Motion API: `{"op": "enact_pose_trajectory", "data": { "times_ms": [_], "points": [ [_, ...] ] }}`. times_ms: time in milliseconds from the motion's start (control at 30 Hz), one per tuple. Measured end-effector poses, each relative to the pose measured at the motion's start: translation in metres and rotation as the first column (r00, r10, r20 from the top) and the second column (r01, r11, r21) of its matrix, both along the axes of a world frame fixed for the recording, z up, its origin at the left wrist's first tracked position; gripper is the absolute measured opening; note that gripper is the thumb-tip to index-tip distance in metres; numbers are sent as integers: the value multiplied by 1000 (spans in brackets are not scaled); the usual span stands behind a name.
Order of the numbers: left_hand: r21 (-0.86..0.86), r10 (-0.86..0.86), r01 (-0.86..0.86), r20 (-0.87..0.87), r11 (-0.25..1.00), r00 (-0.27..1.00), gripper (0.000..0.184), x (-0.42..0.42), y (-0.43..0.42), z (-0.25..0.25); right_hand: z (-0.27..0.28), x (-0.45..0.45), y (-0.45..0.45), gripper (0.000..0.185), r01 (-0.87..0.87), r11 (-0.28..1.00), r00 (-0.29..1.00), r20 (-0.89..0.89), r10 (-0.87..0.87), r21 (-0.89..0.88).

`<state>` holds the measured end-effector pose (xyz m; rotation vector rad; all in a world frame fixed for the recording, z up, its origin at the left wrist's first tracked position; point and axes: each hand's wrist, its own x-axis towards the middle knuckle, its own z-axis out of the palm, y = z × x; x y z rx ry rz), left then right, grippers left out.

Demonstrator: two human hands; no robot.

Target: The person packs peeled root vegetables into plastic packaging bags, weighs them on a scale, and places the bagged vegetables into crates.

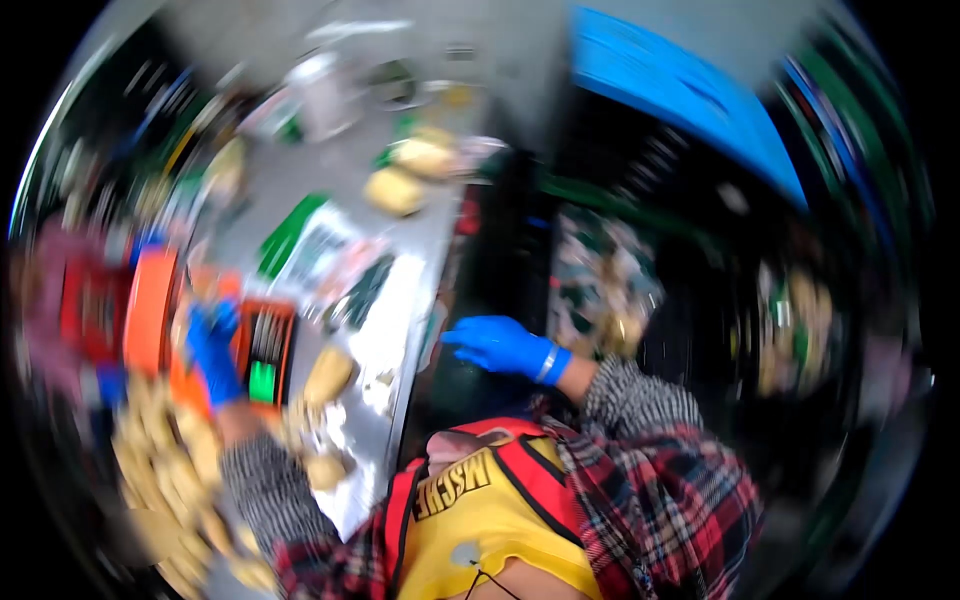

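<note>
My left hand (212, 345), in a blue glove, is at the orange device (266, 345) with a dark panel and a green display, on the metal table (385, 345). Motion blur hides whether its fingers hold anything. My right hand (500, 345), also blue-gloved, hovers past the table's right edge with its fingers stretched out to the left and nothing in them. Yellowish-tan oblong items (165, 450) lie heaped below the device, and one more (328, 375) rests to its right.
A green and white packet (305, 240) lies mid-table, with yellow items (395, 190) beyond it. A whitish container (325, 95) stands at the far end. Right of the table are a filled crate (605, 280) and a blue panel (690, 90).
</note>
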<state>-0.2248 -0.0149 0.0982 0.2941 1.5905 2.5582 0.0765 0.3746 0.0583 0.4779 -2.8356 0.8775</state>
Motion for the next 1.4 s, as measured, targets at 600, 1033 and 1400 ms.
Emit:
{"op": "enact_pose_trajectory", "data": {
  "times_ms": [600, 1033, 1400],
  "points": [
    [-14, -924, 984, 341, 179, 173, 54, 349, 478, 47, 39, 203, 207, 18, 414, 526, 444, -340, -829, -743],
    [-943, -870, 179, -170, 280, 462, 31, 327, 605, -178, -125, 262, 228, 26, 613, -73, 563, 500, -658, -786],
    [-961, -904, -112, -276, 253, 328, 14, 342, 547, -143, -202, 245, 235, 26, 831, 365, 556, 583, -593, -420]
  ]
}}
